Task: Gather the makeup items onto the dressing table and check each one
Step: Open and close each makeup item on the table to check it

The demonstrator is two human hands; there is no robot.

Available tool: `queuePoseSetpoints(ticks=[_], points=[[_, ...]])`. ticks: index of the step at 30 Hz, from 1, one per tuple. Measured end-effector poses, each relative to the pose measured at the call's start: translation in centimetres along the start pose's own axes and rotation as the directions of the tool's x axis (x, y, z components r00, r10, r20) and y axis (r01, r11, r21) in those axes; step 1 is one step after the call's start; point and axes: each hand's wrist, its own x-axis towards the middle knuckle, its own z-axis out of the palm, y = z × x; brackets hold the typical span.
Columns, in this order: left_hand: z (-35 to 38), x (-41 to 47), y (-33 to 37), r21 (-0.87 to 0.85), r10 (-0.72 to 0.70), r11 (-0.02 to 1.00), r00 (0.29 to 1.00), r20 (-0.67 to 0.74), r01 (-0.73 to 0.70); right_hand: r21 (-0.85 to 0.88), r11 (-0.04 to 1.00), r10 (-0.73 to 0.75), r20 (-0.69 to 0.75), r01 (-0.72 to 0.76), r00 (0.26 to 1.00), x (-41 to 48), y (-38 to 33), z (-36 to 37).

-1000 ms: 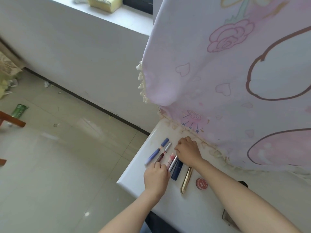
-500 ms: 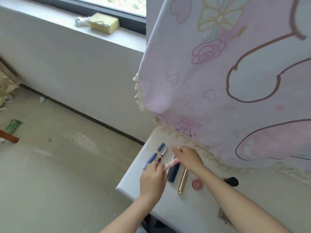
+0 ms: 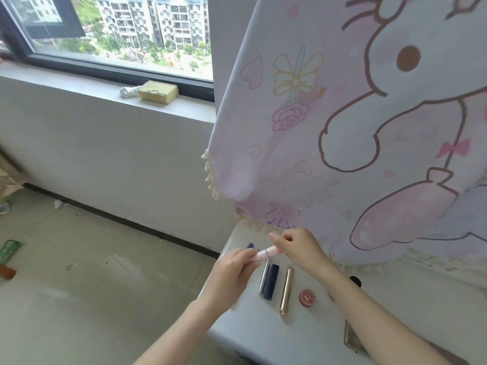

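Note:
Both hands hold a pink tube [image 3: 266,252] just above the white dressing table [image 3: 263,330]. My left hand [image 3: 233,272] grips its lower end and my right hand [image 3: 296,247] pinches its upper end. Below it on the table lie a silver tube [image 3: 264,276], a dark blue tube [image 3: 271,281], a gold tube [image 3: 286,291] and a small round red pot [image 3: 307,297]. The tip of a blue pen-like item [image 3: 249,245] shows behind my left hand; the rest is hidden.
A pink cartoon-print cloth [image 3: 355,127] hangs over the table's back. A phone [image 3: 354,338] lies at the table's right, partly under my right arm. A yellow sponge [image 3: 157,91] sits on the window sill. A green bottle [image 3: 9,250] lies on the tiled floor at left.
Both hands have lifted the pink tube off the row of items and now hold it between them. The camera has tilted upward, showing the window.

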Motion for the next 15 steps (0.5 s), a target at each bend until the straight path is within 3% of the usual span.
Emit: queuePoseSetpoints(ticks=[6, 11, 15], points=[[-0.3, -0.2, 1.2, -0.105, 0.000, 0.994, 1.000, 0.011, 0.001, 0.301, 0.953, -0.031, 0.019, 0.024, 0.999, -1.6, 0.1, -1.4], [-0.6, -0.7, 1.4, -0.118, -0.024, 0.993, 0.999, 0.039, 0.028, 0.319, 0.947, -0.043, 0.008, 0.038, 0.999, -3.0, -0.2, -1.3], [-0.9, -1.4, 1.4, -0.129, -0.011, 0.992, 1.000, 0.023, 0.014, 0.285, 0.957, 0.030, 0.093, -0.055, 0.995, -4.0, -0.8, -1.1]])
